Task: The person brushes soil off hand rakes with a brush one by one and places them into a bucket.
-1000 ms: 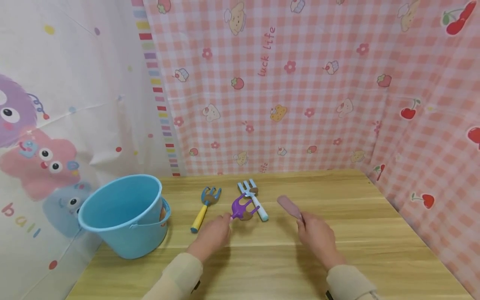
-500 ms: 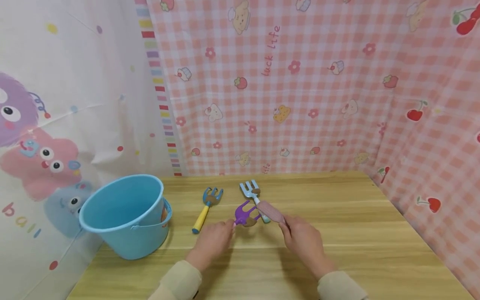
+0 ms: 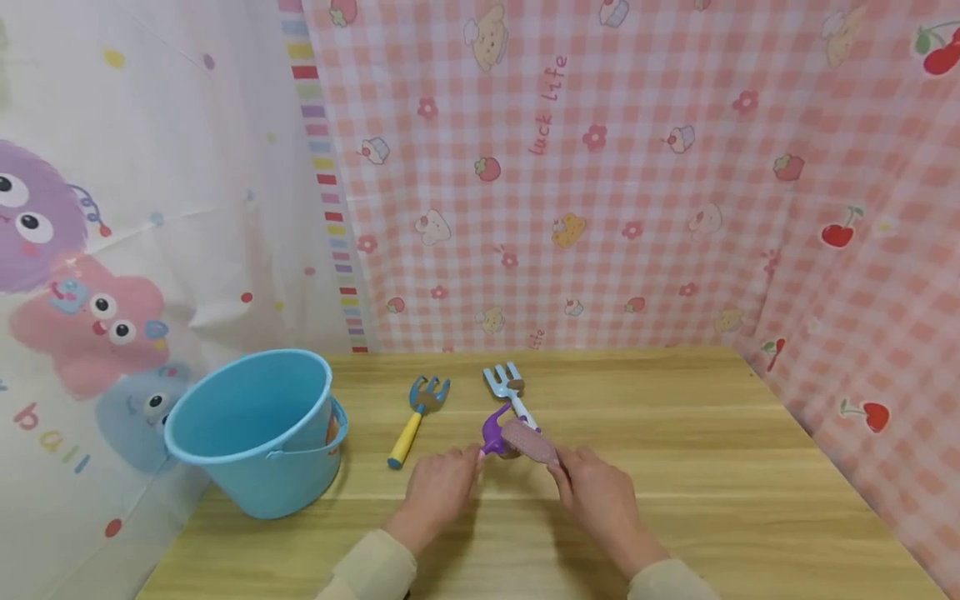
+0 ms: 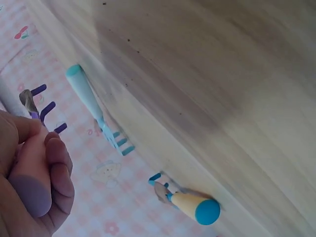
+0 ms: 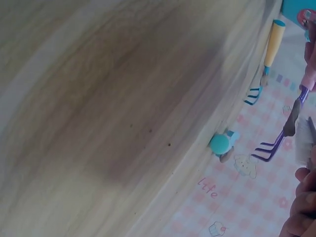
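My left hand [image 3: 442, 485] grips the pink handle of a purple hand rake [image 3: 492, 435], held above the table. The rake has a brown patch at the base of its tines, seen in the right wrist view. In my right hand [image 3: 603, 496] is a dusty-pink flat brush [image 3: 529, 442]; pale bristles [image 5: 302, 143] show at the right wrist view's edge. The brush head lies over the rake's head and hides part of its tines. Just behind them lies a light-blue hand fork [image 3: 504, 385] with a brown patch. A blue rake with a yellow handle [image 3: 407, 437] lies to the left, also brown-marked.
A light-blue bucket [image 3: 262, 483] with its handle down stands at the table's left. The wooden table [image 3: 750, 467] ends at a pink checked cloth [image 3: 600, 183] behind and on the right. Several dark specks lie on the tabletop in the wrist views.
My right hand has moved left with the brush, from apart from the purple rake to over its head. My left hand has shifted slightly right and down, still gripping the rake.
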`<state>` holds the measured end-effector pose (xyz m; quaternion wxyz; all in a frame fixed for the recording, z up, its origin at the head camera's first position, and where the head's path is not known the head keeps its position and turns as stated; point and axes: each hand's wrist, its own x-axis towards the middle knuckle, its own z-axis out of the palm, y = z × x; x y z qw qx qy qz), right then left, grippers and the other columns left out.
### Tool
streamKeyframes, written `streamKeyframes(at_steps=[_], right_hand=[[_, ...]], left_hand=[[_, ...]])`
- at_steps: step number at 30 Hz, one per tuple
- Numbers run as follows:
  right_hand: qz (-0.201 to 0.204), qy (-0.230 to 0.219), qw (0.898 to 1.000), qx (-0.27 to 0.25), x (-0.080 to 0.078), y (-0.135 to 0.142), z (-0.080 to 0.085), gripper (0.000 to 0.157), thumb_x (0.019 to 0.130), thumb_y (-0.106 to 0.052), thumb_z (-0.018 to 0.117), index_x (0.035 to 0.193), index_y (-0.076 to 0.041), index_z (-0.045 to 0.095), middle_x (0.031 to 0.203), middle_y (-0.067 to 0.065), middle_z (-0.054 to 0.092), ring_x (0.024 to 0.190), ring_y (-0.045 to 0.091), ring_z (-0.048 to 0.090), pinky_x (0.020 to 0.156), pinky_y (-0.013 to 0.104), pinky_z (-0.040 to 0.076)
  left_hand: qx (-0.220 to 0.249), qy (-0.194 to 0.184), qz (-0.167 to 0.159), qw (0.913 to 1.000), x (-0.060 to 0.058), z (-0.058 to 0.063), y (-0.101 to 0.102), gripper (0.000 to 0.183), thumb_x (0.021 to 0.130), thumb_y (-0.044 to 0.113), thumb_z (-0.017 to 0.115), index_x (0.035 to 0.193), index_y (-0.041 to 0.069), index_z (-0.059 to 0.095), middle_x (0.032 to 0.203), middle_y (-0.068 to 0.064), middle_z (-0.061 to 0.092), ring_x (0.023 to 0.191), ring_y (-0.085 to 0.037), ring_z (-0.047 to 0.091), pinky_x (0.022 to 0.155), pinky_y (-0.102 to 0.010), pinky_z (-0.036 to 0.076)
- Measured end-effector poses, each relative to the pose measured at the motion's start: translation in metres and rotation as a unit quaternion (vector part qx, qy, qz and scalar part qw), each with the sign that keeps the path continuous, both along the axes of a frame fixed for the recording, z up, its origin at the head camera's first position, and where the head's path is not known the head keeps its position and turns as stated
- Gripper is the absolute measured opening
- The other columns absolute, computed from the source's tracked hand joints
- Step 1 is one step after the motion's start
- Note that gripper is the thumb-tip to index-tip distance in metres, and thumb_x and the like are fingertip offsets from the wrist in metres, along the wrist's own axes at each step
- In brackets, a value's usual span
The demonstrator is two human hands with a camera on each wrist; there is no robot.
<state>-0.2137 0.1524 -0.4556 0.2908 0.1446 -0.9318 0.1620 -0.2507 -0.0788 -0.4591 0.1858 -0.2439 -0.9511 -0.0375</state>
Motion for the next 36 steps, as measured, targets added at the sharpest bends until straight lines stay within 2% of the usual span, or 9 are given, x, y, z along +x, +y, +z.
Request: streamKeyframes(at_steps=[5, 11, 17, 19, 22, 26, 29, 36], right_hand=[[0.004, 0.021, 1.000, 0.002, 0.000, -0.005, -0.008, 0.020, 0.085, -0.020, 0.077, 0.101, -0.009, 0.074, 0.071, 0.000, 0.058, 0.049, 0.020, 0.054, 0.043, 0.034, 0.042], [0.001, 0.015, 1.000, 0.004, -0.003, -0.002, -0.010, 0.019, 0.084, -0.019, 0.078, 0.100, -0.009, 0.074, 0.069, -0.001, 0.057, 0.049, 0.019, 0.054, 0.044, 0.034, 0.042], [-0.005, 0.013, 1.000, -0.021, -0.002, -0.004, -0.007, 0.016, 0.086, -0.020, 0.076, 0.099, -0.011, 0.074, 0.071, 0.000, 0.059, 0.053, 0.022, 0.057, 0.045, 0.038, 0.044], [0.008, 0.001, 1.000, -0.029, -0.001, -0.007, -0.005, 0.016, 0.086, -0.020, 0.076, 0.100, -0.011, 0.074, 0.074, 0.001, 0.063, 0.057, 0.024, 0.060, 0.048, 0.040, 0.047], [0.022, -0.040, 0.998, -0.041, -0.001, -0.009, -0.004, 0.015, 0.088, -0.018, 0.075, 0.100, -0.010, 0.074, 0.079, 0.003, 0.068, 0.066, 0.025, 0.065, 0.055, 0.042, 0.051], [0.007, -0.085, 0.995, -0.051, -0.003, -0.009, -0.005, 0.012, 0.089, -0.019, 0.073, 0.098, -0.011, 0.074, 0.082, 0.003, 0.070, 0.072, 0.025, 0.067, 0.059, 0.044, 0.052], [-0.002, -0.090, 0.995, -0.049, -0.003, -0.009, -0.005, 0.011, 0.089, -0.020, 0.073, 0.098, -0.013, 0.074, 0.080, 0.001, 0.069, 0.070, 0.025, 0.066, 0.056, 0.043, 0.051], [-0.012, -0.092, 0.995, -0.035, -0.001, -0.009, -0.008, 0.008, 0.089, -0.021, 0.073, 0.095, -0.015, 0.073, 0.072, -0.002, 0.061, 0.061, 0.022, 0.061, 0.049, 0.041, 0.045]], left_hand=[[0.006, 0.003, -0.014, 0.9999, 0.004, -0.003, -0.003, 0.019, 0.101, 0.024, 0.057, 0.086, 0.012, 0.056, 0.057, 0.002, 0.045, 0.045, -0.014, 0.041, 0.041, -0.029, 0.033], [0.002, 0.007, -0.020, 0.9998, 0.006, -0.006, -0.005, 0.020, 0.100, 0.023, 0.057, 0.084, 0.012, 0.055, 0.056, 0.002, 0.044, 0.045, -0.015, 0.041, 0.041, -0.030, 0.033], [0.022, 0.000, -0.020, 0.9996, 0.005, -0.003, -0.004, 0.023, 0.100, 0.023, 0.057, 0.080, 0.013, 0.054, 0.055, 0.003, 0.043, 0.045, -0.015, 0.041, 0.042, -0.030, 0.032], [0.023, -0.004, -0.017, 0.9996, 0.005, -0.001, -0.004, 0.022, 0.100, 0.023, 0.057, 0.080, 0.013, 0.054, 0.056, 0.003, 0.044, 0.046, -0.014, 0.043, 0.042, -0.029, 0.033], [0.021, -0.014, -0.009, 0.9997, 0.005, 0.003, -0.004, 0.023, 0.101, 0.024, 0.055, 0.081, 0.013, 0.055, 0.056, 0.003, 0.045, 0.047, -0.015, 0.045, 0.044, -0.030, 0.035], [0.014, -0.007, -0.008, 0.9998, 0.005, 0.004, -0.006, 0.023, 0.101, 0.024, 0.055, 0.081, 0.012, 0.056, 0.056, 0.002, 0.046, 0.047, -0.016, 0.045, 0.044, -0.030, 0.035], [0.013, -0.001, -0.014, 0.9998, 0.006, 0.002, -0.007, 0.021, 0.100, 0.023, 0.057, 0.082, 0.012, 0.056, 0.056, 0.002, 0.046, 0.046, -0.015, 0.044, 0.043, -0.030, 0.035], [0.007, -0.015, -0.015, 0.9997, 0.008, -0.002, -0.008, 0.018, 0.099, 0.023, 0.057, 0.085, 0.012, 0.058, 0.057, 0.003, 0.045, 0.047, -0.014, 0.042, 0.045, -0.029, 0.034]])
